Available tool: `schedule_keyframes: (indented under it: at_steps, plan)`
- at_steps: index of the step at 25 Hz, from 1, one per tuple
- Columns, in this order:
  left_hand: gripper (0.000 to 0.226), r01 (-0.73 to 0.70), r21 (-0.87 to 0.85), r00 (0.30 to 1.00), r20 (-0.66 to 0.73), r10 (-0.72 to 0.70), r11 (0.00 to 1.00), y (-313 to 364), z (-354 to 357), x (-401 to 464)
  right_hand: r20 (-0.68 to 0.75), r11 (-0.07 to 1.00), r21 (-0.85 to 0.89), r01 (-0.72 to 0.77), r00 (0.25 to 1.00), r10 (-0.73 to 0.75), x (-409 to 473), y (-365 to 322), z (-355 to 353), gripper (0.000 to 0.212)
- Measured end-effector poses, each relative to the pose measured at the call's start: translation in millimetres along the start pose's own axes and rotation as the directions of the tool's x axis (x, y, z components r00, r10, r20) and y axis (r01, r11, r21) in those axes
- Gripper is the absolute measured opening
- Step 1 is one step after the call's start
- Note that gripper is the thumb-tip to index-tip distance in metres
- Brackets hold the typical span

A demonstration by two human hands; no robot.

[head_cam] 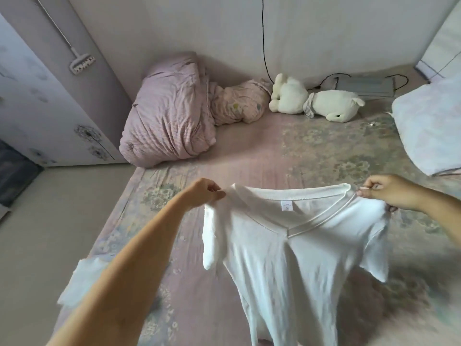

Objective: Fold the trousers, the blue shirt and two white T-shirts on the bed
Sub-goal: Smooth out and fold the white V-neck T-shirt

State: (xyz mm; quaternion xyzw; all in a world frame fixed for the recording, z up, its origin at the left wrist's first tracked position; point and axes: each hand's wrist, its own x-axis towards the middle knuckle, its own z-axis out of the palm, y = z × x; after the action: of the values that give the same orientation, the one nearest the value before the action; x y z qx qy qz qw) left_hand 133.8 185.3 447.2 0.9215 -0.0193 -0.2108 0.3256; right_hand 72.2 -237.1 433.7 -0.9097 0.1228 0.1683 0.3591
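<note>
A white V-neck T-shirt hangs spread in the air over the near half of the bed, held up by its two shoulders with the neckline and a small label facing the camera. The left hand pinches the shoulder seam at about 9 o'clock from the collar, fingers curled round the cloth; the right hand pinches the opposite shoulder at about 3 o'clock in the same way. Both short sleeves droop below the hands, and the body of the shirt falls toward 6 o'clock, its hem out of view. At about 8 o'clock, partly behind the left forearm, a second piece of white cloth lies at the bed's edge; what it is cannot be told. Toward 11 o'clock a bundled pink quilt sits against the wall, with a smaller patterned pillow just beside it. At 1 o'clock lies a white plush toy, and at 3 o'clock a pale pillow rests at the bed's right edge.
</note>
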Motion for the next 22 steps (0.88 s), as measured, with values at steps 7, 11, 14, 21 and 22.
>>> schedule_keyframes:
  at_steps: [7,11,14,21,22]
  plan:
    - [0.015,0.157,0.104,0.978,-0.158,-0.140,0.982,-85,132,181,-0.094,0.995,-0.079,-0.059,0.994,0.052,205,87,107,0.032]
    - [0.030,0.065,0.429,0.984,-0.177,0.014,0.901,-108,156,271,-0.213,0.972,-0.206,-0.111,0.975,0.066,293,109,143,0.031]
    - [0.027,0.052,0.536,0.977,-0.201,0.068,0.843,-120,163,341,-0.256,0.908,-0.388,-0.160,0.965,0.060,353,119,162,0.028]
    - [0.045,0.159,0.592,0.882,-0.445,0.156,0.790,-177,255,447,-0.502,0.866,-0.461,-0.192,0.861,-0.076,452,147,246,0.032]
    - [0.052,0.097,0.580,0.884,-0.424,0.198,0.809,-181,283,438,-0.486,0.871,-0.465,-0.158,0.868,-0.102,443,155,273,0.039]
